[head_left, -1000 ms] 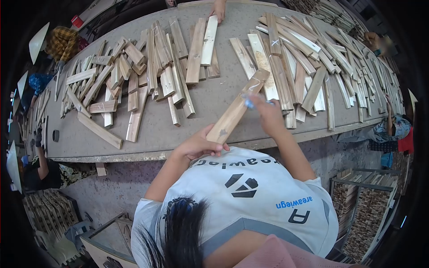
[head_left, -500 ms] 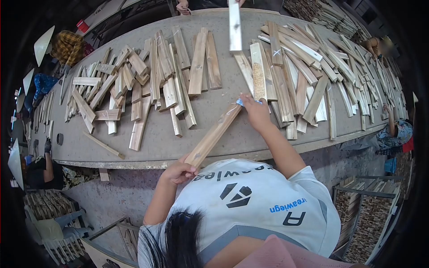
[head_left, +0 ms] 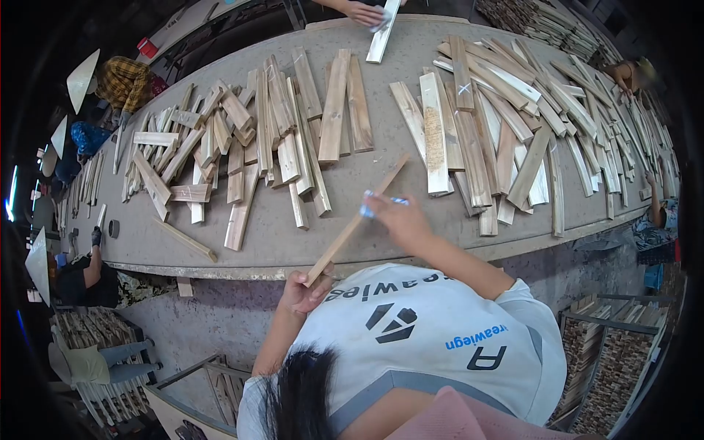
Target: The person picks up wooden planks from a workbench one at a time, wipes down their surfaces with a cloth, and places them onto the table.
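A narrow wooden strip (head_left: 343,239) slants over the table's near edge, its thin side turned up. My left hand (head_left: 302,292) is closed round its lower end, close to my shirt. Partway up the strip, my right hand (head_left: 400,221) pinches a small blue-and-white piece (head_left: 366,208) against the wood; I cannot make out its material. The strip's far end sticks out beyond my right fingers, over the grey tabletop (head_left: 352,176).
Loose strips lie in a left heap (head_left: 275,132) and a right heap (head_left: 506,139). Across the table, a co-worker's hand (head_left: 363,13) holds a pale board (head_left: 383,33). Other people work at both sides. A rack of wood pieces (head_left: 616,359) stands at lower right.
The strip has turned from its broad face to its thin side. My right hand has slid from its far end towards me. The co-worker's pale board has moved up and tilted.
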A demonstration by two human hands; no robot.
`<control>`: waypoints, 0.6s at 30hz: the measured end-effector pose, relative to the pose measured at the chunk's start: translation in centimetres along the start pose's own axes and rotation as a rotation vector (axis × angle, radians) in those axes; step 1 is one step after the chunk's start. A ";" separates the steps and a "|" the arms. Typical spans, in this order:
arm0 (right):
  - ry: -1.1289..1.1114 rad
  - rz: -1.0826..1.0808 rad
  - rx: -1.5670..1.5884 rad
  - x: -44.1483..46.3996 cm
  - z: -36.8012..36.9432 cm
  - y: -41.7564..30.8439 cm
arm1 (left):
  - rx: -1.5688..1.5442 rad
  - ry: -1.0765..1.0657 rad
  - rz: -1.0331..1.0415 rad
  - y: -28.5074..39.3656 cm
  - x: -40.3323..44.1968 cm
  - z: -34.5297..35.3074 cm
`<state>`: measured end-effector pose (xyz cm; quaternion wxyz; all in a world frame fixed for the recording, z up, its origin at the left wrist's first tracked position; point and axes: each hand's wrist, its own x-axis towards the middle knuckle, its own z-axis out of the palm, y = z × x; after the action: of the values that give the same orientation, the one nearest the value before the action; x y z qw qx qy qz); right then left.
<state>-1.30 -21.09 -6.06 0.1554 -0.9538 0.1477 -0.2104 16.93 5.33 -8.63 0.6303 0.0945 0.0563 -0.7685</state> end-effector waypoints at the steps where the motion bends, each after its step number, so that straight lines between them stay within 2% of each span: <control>1: 0.005 0.001 0.001 0.3 0.0 0.5 | 0.086 0.000 -0.003 0.1 0.0 -0.9; 2: -0.018 0.005 -0.027 0.7 0.2 1.4 | 0.170 0.001 -0.006 0.1 -0.2 -1.7; 4: -0.048 0.014 -0.051 1.5 0.4 4.2 | 0.221 0.089 0.009 -0.6 0.5 3.2; 6: -0.145 0.436 -0.217 3.4 -0.5 7.0 | 0.269 0.167 0.034 -1.0 1.2 5.5; 7: -0.143 0.427 -0.217 3.7 -1.1 6.5 | 0.283 0.148 0.063 -0.9 1.4 5.8; 9: -0.478 0.445 0.137 3.8 -2.2 4.0 | 0.305 0.139 0.091 -0.5 1.2 6.1; 10: -0.475 0.444 0.144 3.4 -2.0 2.6 | 0.359 0.238 0.093 -0.3 1.0 6.2; 11: -0.319 0.220 0.142 2.6 -1.8 1.0 | 0.409 0.337 0.094 -0.2 0.9 6.2; 12: -0.167 -0.003 0.139 2.1 -1.5 0.0 | 0.405 0.342 0.094 0.0 0.7 5.9; 15: -0.121 0.064 0.109 1.5 0.8 -0.3 | 0.402 0.490 0.076 0.6 1.1 5.5; 16: -0.083 0.098 0.056 1.8 0.8 -0.5 | 0.401 0.488 0.080 0.8 1.2 6.0; 17: -0.079 0.093 0.053 1.7 0.5 -1.2 | 0.429 0.392 0.075 1.0 1.5 6.9; 18: -0.146 -0.133 0.181 2.0 -2.0 -3.8 | 0.454 0.300 0.066 1.2 1.6 7.8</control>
<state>0.37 -18.81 -2.30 0.2367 -0.9564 0.0532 -0.1626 17.28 1.99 -1.34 0.6024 0.3481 -0.0280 -0.7178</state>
